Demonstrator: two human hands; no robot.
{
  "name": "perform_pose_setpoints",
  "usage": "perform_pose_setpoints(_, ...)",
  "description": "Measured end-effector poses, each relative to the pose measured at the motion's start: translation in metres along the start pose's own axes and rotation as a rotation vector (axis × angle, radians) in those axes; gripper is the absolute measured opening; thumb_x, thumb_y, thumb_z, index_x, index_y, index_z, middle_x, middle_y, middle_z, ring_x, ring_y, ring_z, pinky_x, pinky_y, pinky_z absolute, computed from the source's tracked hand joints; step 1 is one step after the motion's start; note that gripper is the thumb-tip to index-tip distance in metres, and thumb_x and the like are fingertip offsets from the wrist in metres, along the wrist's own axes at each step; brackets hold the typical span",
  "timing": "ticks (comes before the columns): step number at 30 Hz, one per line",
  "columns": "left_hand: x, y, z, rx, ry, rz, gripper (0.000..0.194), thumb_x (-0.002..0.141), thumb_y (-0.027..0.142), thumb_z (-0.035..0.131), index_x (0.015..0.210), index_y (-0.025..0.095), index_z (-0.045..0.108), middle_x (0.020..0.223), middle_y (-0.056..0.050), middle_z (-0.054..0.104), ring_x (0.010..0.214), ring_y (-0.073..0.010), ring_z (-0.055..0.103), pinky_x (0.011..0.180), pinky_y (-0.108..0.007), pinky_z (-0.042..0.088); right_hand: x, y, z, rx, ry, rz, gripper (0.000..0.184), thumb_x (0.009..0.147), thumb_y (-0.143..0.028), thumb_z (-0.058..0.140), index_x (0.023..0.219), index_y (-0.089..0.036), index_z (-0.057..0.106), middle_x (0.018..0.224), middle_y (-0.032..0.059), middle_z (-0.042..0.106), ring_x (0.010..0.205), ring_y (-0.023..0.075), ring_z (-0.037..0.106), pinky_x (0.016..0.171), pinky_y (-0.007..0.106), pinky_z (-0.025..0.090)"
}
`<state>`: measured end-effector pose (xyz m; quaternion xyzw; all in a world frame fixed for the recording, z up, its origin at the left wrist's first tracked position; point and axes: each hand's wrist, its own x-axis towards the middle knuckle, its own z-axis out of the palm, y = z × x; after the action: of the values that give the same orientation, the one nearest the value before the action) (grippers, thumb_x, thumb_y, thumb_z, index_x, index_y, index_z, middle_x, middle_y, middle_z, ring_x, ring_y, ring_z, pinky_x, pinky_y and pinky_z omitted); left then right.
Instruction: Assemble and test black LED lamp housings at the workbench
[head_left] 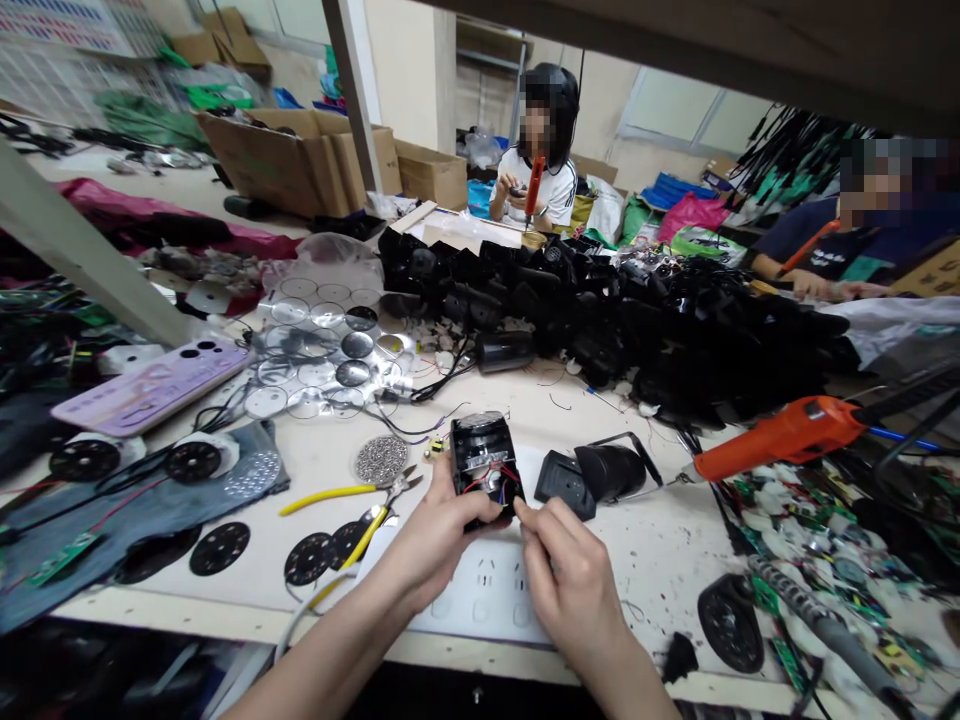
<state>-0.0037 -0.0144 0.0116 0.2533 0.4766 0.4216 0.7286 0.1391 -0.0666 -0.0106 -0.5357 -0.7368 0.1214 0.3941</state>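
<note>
My left hand (454,520) is closed around a black plastic housing (480,440), its open side facing me and red and blue wires showing inside. At the housing's lower right edge, the fingers of my right hand (566,550) are pinched together; what they hold is too small to make out. Beneath both hands lies a white power strip (484,580). Yellow-handled cutters (375,510) rest to the left, near a round dish of small screws (381,459). On the right, a black lamp-like part (611,470) lies beside an orange electric screwdriver (780,440).
Black housings (570,290) are heaped across the back. Clear round discs (315,345) and a purple phone (154,385) are at left. Circuit boards and loose parts (825,510) cover the right, beside a soldering iron (832,635). Two people (551,170) sit opposite. A shelf (750,50) overhangs.
</note>
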Motion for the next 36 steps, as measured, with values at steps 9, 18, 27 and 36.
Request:
perform_pose_setpoints(9,0.003,0.002,0.0,-0.056,-0.112,-0.03,0.047,0.061,0.007,0.062,0.104,0.02,0.048,0.084,0.0,0.064,0.077,-0.0159,0.062,0.076,-0.038,0.057,-0.002,-0.004,0.001,0.102,0.118,0.029,0.018,0.091,-0.01,0.047,0.095,-0.014,0.064,0.071,0.0041,0.059,0.064,0.014,0.061,0.06,0.024,0.052)
perform_pose_setpoints(18,0.009,-0.003,-0.008,-0.128,-0.106,-0.102,0.034,0.062,0.005,0.063,0.093,0.017,0.056,0.073,0.0,0.066,0.071,-0.0161,0.064,0.072,-0.034,0.057,-0.006,-0.008,-0.003,0.122,0.001,0.101,0.025,0.093,-0.019,0.048,0.111,-0.016,0.066,0.082,0.0064,0.061,0.074,0.016,0.063,0.064,0.027,0.054)
perform_pose_setpoints(27,0.012,-0.004,-0.018,-0.193,-0.143,-0.189,0.031,0.073,0.012,0.067,0.103,0.014,0.059,0.093,-0.008,0.07,0.082,-0.0214,0.066,0.079,-0.042,0.056,0.014,0.075,-0.056,-0.465,0.321,0.494,0.087,0.079,-0.079,0.038,0.122,-0.008,0.062,0.108,0.0213,0.057,0.104,0.0379,0.056,0.093,0.056,0.045)
perform_pose_setpoints(36,0.014,-0.005,-0.016,-0.275,-0.194,-0.308,0.048,0.093,0.053,0.044,0.119,0.015,0.059,0.102,-0.013,0.07,0.079,-0.0241,0.067,0.073,-0.041,0.055,0.012,0.111,-0.046,-0.333,0.074,0.767,0.086,0.073,-0.078,0.046,0.132,-0.015,0.056,0.115,0.0176,0.05,0.119,0.0392,0.049,0.104,0.053,0.036)
